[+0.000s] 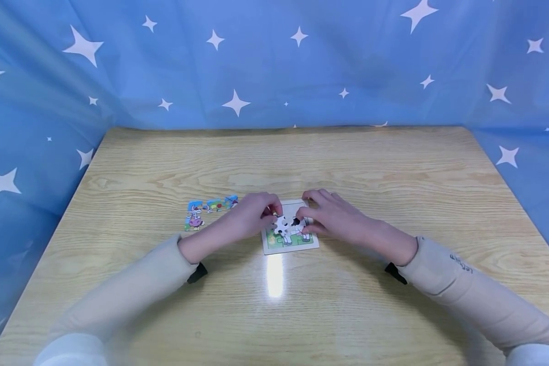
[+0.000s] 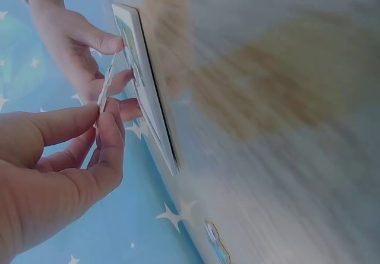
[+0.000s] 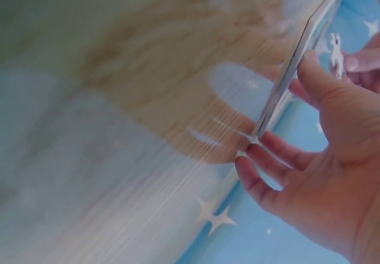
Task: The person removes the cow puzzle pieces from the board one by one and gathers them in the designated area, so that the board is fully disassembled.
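Between thumb and fingertips, my left hand (image 1: 255,213) pinches a white cow-patterned puzzle piece (image 1: 281,225). The piece is tilted on edge above the puzzle board (image 1: 291,249) in the left wrist view. My right hand (image 1: 336,217) rests at the board's right side with fingers spread; in the right wrist view its thumb (image 3: 317,77) touches the board and other fingertips reach the table near its edge. Pieces with white cow legs on green grass lie in the lower part of the board. My hands hide some of its upper part.
Left of the board lie several loose pieces: a cow-head piece (image 1: 195,218), a blue and green piece (image 1: 215,205) and another partly behind my left hand (image 1: 231,200). The wooden table (image 1: 274,157) ends at a blue star-patterned curtain (image 1: 274,61).
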`<act>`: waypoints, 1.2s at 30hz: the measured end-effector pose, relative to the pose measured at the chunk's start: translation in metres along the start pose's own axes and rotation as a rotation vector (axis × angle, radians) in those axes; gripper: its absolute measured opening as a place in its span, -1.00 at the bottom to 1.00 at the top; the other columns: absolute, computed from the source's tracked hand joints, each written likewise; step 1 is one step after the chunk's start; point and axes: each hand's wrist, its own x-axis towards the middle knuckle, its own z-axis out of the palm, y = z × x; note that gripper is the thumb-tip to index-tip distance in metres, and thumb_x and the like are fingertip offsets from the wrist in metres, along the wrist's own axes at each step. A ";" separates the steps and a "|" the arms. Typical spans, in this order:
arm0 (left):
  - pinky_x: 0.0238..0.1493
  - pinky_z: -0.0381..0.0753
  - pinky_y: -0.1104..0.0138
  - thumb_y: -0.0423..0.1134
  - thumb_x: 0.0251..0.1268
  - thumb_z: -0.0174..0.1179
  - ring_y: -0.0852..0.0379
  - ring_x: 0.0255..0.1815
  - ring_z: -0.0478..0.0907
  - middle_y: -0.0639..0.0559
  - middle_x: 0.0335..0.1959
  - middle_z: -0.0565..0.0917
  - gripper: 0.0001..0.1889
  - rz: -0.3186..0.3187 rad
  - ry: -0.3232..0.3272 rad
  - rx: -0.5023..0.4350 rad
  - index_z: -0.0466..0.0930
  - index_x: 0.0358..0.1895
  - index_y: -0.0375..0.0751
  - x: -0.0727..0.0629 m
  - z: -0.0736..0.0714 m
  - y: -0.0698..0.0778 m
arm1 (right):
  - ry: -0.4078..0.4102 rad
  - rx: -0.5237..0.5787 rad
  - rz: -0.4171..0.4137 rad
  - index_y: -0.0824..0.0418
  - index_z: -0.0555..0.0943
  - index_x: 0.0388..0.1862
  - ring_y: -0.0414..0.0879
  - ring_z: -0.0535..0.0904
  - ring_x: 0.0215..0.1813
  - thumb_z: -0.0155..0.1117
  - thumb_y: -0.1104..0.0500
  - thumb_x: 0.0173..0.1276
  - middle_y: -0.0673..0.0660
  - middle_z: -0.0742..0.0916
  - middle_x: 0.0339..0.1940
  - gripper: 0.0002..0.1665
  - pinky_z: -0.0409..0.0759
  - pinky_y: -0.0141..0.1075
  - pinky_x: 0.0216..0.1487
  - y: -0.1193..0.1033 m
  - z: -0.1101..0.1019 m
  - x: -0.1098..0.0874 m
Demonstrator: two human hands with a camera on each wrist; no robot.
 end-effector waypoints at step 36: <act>-0.10 0.64 0.23 -0.47 0.40 0.26 0.03 -0.19 0.67 -0.07 -0.25 0.73 -0.93 -0.068 0.103 -0.061 0.65 -0.13 -0.33 -0.049 -0.031 -0.035 | 0.003 0.001 0.014 0.00 0.61 -0.04 0.20 0.47 0.19 0.42 -0.03 0.37 0.29 0.55 0.22 -0.72 0.54 0.09 -0.01 -0.001 0.000 -0.001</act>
